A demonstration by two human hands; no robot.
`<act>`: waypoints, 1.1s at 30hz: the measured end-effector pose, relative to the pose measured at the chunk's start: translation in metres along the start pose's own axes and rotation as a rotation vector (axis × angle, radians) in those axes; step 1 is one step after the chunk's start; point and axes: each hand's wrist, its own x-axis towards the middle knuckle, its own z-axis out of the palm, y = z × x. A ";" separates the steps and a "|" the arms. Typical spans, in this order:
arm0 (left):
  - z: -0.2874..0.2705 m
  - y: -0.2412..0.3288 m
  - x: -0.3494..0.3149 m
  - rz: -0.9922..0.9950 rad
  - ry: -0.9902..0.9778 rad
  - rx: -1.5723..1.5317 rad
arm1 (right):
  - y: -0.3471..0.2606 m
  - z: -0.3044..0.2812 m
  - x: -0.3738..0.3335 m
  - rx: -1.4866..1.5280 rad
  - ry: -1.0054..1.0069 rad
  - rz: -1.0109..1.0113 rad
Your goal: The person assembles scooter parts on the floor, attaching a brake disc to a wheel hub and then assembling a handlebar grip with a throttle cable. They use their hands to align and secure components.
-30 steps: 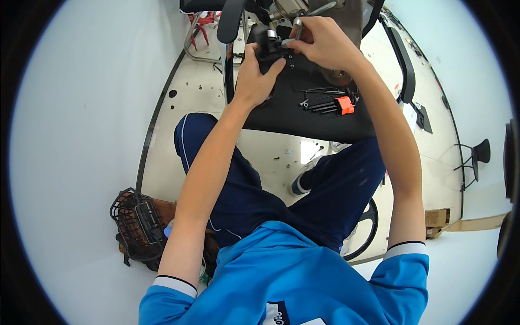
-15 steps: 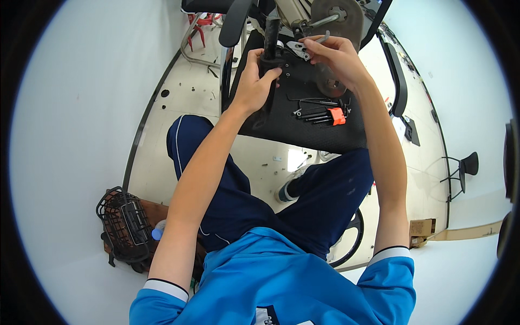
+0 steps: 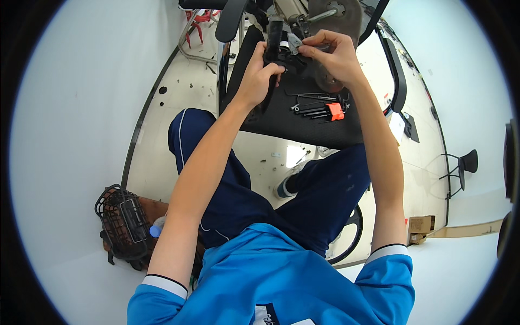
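Observation:
My left hand [image 3: 258, 76] is closed around an upright black bar-shaped part [image 3: 274, 38], with the thumb pressed across its front. To the right of the bar, my right hand [image 3: 333, 53] pinches a small silver metal piece [image 3: 294, 42] between thumb and fingertips. That piece sits close against the dark parts by the bar; whether it is fastened there I cannot tell. Just below my hands, a set of black hex keys [image 3: 313, 110] in an orange holder [image 3: 336, 111] lies on the black chair seat [image 3: 303, 131].
A large grey disc [image 3: 341, 21] on a metal frame stands behind my right hand. Armrests [image 3: 232, 21] flank the seat. A black wire basket [image 3: 123, 222] and a blue-capped bottle [image 3: 156, 231] sit at lower left. Cardboard boxes [image 3: 421, 225] and a small chair [image 3: 465, 166] are at right.
The silver piece has turned more upright and come closer to the black bar. My right hand has shifted slightly left with it. My left hand keeps hold of the bar.

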 end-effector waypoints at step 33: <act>0.043 0.011 -0.010 -0.213 -0.028 0.266 | 0.003 -0.011 -0.080 0.017 0.049 0.139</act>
